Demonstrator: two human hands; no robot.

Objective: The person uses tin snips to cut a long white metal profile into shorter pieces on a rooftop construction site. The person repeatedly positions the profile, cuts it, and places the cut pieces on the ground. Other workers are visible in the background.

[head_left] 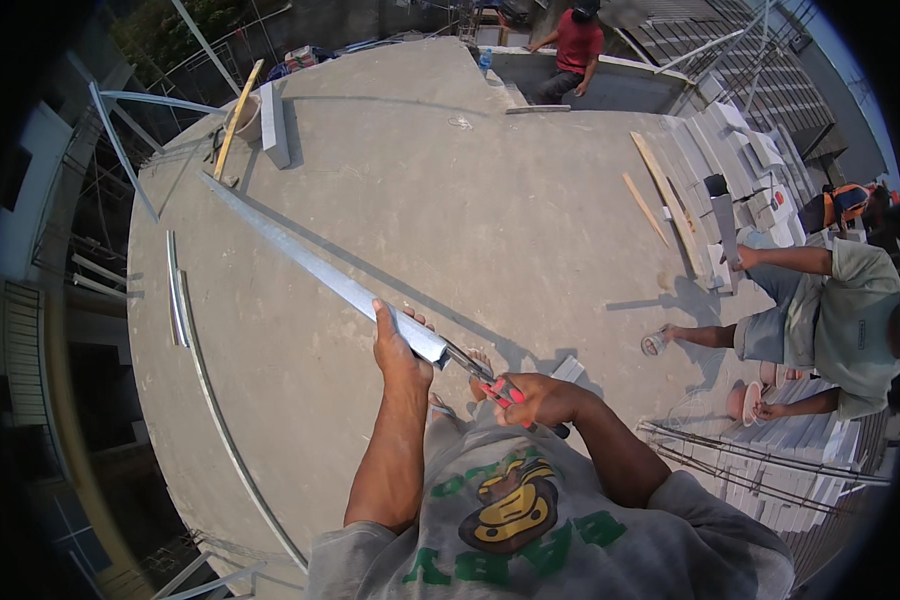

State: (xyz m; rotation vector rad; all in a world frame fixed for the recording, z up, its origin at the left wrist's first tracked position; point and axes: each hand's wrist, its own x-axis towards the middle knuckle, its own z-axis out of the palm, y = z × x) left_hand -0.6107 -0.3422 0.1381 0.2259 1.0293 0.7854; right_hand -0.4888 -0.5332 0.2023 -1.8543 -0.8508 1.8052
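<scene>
A long silvery metal channel [315,272] slants from the far left toward my body, its far end down by the floor. My left hand [400,350] is closed around it near the close end, thumb along the top. In my right hand [550,402] is a pair of tin snips [505,390] with red handles, the fingers wrapped round the grips. The jaws of the snips meet the near end of the channel. I cannot tell how deep they reach into the metal. My feet stand on the concrete just below.
Long metal strips [210,380] lie along the left edge. A yellow plank [238,125] and white block [274,125] stand far left. Wooden boards [667,195] and stacked white blocks [760,150] line the right, beside a person [850,310] with a handsaw [726,222]. Someone in red [578,45] sits far back.
</scene>
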